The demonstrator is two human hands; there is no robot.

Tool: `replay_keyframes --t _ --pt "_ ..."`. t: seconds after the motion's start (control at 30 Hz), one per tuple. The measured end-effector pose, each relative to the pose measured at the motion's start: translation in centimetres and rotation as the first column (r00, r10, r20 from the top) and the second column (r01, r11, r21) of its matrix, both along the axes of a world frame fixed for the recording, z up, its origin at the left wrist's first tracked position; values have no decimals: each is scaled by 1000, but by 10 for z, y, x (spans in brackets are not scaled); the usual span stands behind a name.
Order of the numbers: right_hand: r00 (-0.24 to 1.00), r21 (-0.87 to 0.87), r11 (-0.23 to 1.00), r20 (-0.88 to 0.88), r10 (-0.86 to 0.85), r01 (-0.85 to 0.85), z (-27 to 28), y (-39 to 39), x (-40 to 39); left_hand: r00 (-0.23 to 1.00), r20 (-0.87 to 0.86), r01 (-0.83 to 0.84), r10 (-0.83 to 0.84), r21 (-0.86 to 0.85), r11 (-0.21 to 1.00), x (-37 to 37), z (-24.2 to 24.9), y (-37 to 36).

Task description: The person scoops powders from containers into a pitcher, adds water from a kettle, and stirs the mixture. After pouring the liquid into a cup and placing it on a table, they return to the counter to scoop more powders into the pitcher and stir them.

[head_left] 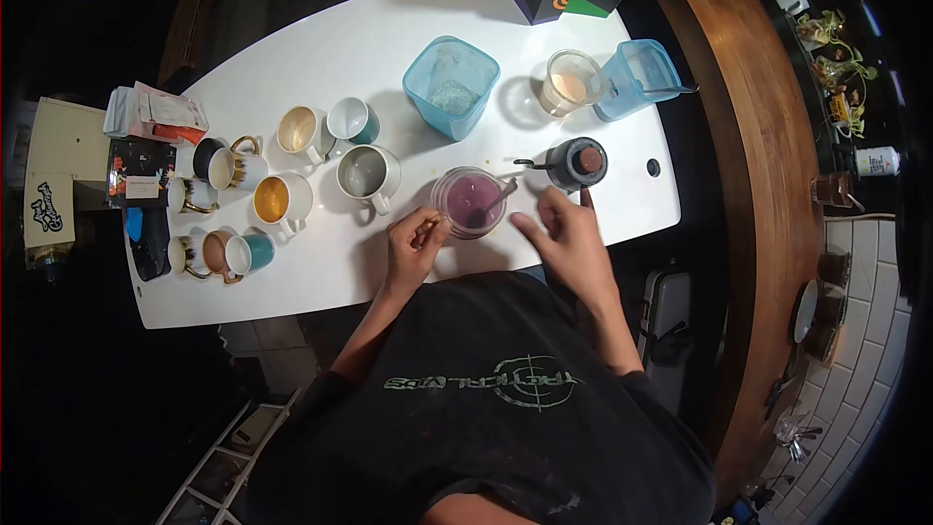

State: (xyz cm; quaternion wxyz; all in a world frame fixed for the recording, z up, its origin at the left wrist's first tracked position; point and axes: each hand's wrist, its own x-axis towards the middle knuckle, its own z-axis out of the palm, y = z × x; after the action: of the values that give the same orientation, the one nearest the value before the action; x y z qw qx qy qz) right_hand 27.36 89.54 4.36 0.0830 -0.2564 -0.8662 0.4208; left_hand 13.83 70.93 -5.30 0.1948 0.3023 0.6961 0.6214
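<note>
Desk: white, with a curved far edge and rounded corners; dark room at left, a wooden counter point(753, 136) and white tiles point(865, 331) at right.
Left hand point(418, 241): palm inward, fingers curled together at the near-left rim of the jar point(453, 227); I cannot tell whether they clamp it.
Right hand point(573, 245): over the near edge, thumb and fingers apart, nothing visible between them, between the jar and the black canister point(578, 163).
Cups: about ten, from the left edge to mid-desk; one is yellow inside point(273, 200), one grey inside point(366, 172).
Jar: one, near the middle of the near edge, purple contents, one spoon point(501, 196) leaning right.
Blue tubs: two, one mid-desk point(450, 87), one by the right edge point(637, 81).
Clear cup point(571, 86): one, beige contents, beside the right tub.
Canister: one, brown top, near the right edge.
</note>
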Motion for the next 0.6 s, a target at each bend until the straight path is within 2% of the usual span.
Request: replay_keyframes --t 0.03,0.1,0.17,0.2,0.27,0.3,0.33,0.37,0.43,0.5,0.57,0.6 --pt "1000 1 1000 -1 -2 2 2 2 5 1000 24 -10 10 13 1000 0 -3 -1" --pt "929 -151 930 -110 -354 336 4 9 17 1000 31 -3 3 15 1000 -2 -6 -4" --pt "873 92 871 -124 -471 483 -19 27 31 999 39 10 -11 20 1000 -3 -9 -4" --pt "852 149 840 -62 -519 522 -23 32 36 998 58 10 -13 47 999 -3 -10 -4" --pt "870 113 863 -44 -491 493 -50 44 49 997 76 11 -17 78 997 -3 -11 -3" --pt "888 73 885 -27 -459 460 -66 49 55 995 99 18 -25 69 997 -3 -10 -4" --pt "902 -46 902 -1 -431 430 -73 50 55 992 122 29 -36 59 998 -3 -10 -4" --pt "900 -45 899 -5 -437 436 -76 51 57 992 119 35 -42 61 998 -3 -11 -6" --pt "918 -387 833 174 -355 395 -80 52 56 995 94 39 -42 33 999 -4 -16 -8" --pt "915 -432 808 154 -372 401 -82 49 56 996 79 37 -42 57 998 -3 -20 -7" --pt "905 -583 708 127 -406 399 -81 45 55 997 67 29 -34 75 997 -1 -21 -7" --pt "904 -584 706 126 -408 400 -79 44 54 996 78 32 -38 82 996 0 -20 -7"
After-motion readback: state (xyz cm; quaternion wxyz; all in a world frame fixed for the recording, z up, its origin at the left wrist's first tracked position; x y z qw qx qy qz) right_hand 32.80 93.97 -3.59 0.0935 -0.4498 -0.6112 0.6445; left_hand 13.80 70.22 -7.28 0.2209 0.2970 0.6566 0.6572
